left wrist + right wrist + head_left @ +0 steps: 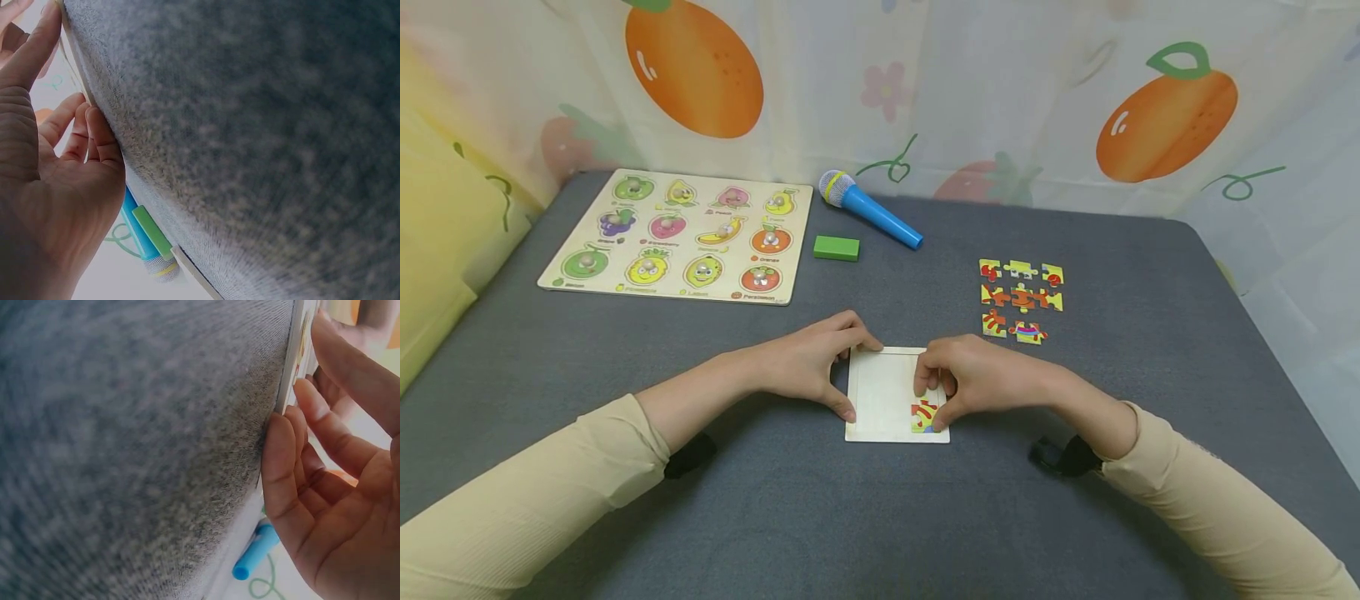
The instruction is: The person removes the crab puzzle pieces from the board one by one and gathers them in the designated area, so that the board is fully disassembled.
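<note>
A small pale wooden puzzle tray with a raised rim lies on the grey table. My left hand holds its left side, thumb at the near corner and fingers at the far corner. In the tray's near right corner sits a jigsaw piece, yellow and red with a bit of blue. My right hand has its thumb and index finger at this piece, partly covering it. From the right wrist view, the other fingers curl beside the tray's edge.
Several loose jigsaw pieces lie in rows to the right, beyond my right hand. A fruit peg board lies at the back left. Beside it are a green block and a blue toy microphone. A fruit-print curtain hangs behind.
</note>
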`<state>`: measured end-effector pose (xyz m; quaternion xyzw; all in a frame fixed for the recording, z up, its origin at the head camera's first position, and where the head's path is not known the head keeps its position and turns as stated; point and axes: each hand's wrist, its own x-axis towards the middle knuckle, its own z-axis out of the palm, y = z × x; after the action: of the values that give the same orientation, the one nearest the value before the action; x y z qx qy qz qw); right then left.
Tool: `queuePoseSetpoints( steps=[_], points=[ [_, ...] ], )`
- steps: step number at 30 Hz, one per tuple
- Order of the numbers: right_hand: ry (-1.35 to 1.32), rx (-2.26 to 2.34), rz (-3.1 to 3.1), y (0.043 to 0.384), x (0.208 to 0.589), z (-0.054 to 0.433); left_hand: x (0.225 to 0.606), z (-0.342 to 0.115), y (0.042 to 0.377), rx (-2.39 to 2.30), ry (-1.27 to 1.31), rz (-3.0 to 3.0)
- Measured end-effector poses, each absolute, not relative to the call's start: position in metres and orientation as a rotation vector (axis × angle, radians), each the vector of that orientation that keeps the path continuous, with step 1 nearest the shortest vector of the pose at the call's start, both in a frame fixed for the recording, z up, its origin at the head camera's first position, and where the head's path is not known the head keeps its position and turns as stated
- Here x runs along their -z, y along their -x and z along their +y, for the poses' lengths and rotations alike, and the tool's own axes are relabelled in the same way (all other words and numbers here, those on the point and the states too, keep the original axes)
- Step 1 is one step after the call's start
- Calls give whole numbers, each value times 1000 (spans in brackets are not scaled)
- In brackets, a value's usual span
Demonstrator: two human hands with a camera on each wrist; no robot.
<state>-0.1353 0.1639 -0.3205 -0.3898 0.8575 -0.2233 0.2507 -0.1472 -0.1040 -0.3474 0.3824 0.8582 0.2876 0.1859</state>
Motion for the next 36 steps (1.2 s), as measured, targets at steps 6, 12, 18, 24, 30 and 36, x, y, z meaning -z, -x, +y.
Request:
queuePoseSetpoints(
  steps=[6,12,18,24,30,36],
  points=[
    [1058,575,2345,134,321,162,347,-104,148,-808,-1086,2425],
    [1056,587,2327,133,320,161,348,-104,148,-808,-1082,2426],
    [1060,619,2289,133,320,160,349,-104,148,-804,-1077,2426],
    [1052,659,2247,134,319,161,348,-104,147,-804,-1081,2430],
    [1032,722,2224,134,319,162,348,-104,147,-809,-1078,2424],
    [997,730,2223,134,317,161,348,-103,147,-811,-1077,2422]
  ],
)
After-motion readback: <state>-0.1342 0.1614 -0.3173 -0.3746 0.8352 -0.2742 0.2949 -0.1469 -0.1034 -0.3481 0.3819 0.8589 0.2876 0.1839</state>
